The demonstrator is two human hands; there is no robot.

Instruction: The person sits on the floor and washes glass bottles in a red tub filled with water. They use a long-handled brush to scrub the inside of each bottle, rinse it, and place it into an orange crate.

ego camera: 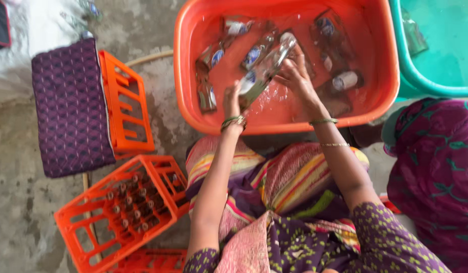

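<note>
Head view: a seated person leans over an orange tub (193, 108) of water, both forearms stretched forward into it.
Left hand (232, 98): reaches over the tub's near rim, wrist bangled, fingers wrapped around the lower end of a clear glass bottle (264, 68).
Right hand (293, 76): inside the tub, wrist bent inward, fingers closed on the bottle's upper part near its neck.
Bottle: held just above the water in the middle of the tub, long axis slanted, base toward the near rim at the left hand, neck pointing up toward the tub's far side; blue-and-white label facing up.
Other bottles (345, 81): several lie in the water, around the held one.
Green tub (426, 86): just beside the orange tub.
Orange crate (100, 230): on the concrete floor, nearer the person than the orange tub, bottles standing in its cells.
Second crate (125, 108): beside the orange tub, with a purple cushion (69, 108) over its far part.
Another person's sleeve (436, 172): patterned magenta, below the green tub.
</note>
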